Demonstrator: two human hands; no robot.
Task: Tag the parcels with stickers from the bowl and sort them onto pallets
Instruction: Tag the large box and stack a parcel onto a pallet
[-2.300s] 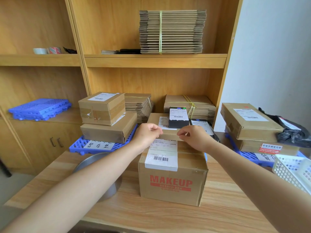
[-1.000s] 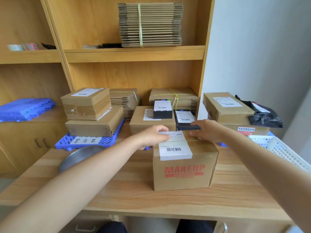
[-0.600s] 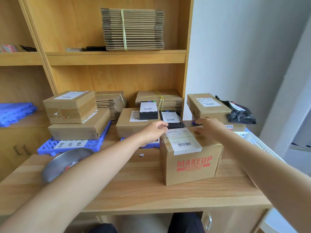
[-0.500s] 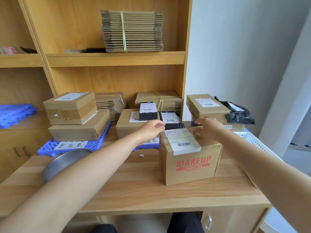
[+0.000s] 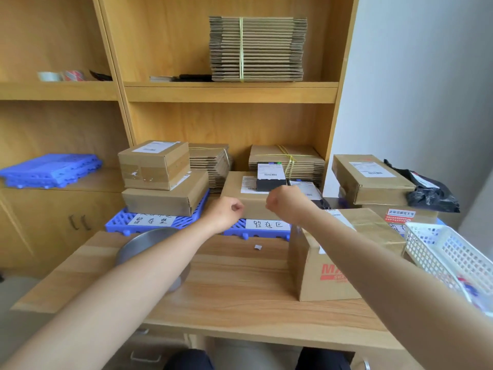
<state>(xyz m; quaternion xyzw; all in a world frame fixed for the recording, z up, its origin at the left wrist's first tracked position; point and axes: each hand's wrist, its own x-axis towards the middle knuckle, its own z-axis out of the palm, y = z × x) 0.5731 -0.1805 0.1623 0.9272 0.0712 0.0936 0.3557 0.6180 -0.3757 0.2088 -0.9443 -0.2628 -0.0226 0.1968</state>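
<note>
My left hand (image 5: 224, 212) and my right hand (image 5: 283, 204) hover close together, both curled into fists with nothing visible in them, just in front of a flat carton (image 5: 240, 201) on the middle blue pallet (image 5: 262, 228). The MAKEUP carton (image 5: 330, 265), with a white shipping label, stands on the table under my right forearm, and neither hand touches it. The metal bowl (image 5: 145, 244) sits at the left of the table, partly hidden by my left forearm; its contents are not visible. Two small black parcels (image 5: 269, 180) lie on the flat carton.
The left blue pallet (image 5: 117, 224) holds two stacked cartons (image 5: 157, 180). At the right stand more cartons (image 5: 370, 180), a black bag (image 5: 432, 194) and a white basket (image 5: 453, 259). A small paper scrap (image 5: 257, 247) lies on the table (image 5: 234, 284). Bundled flat cardboard fills the shelves.
Both hands have let go of the MAKEUP carton and moved left to the middle pallet. The carton now rests further right on the table, and the view has swung back left.
</note>
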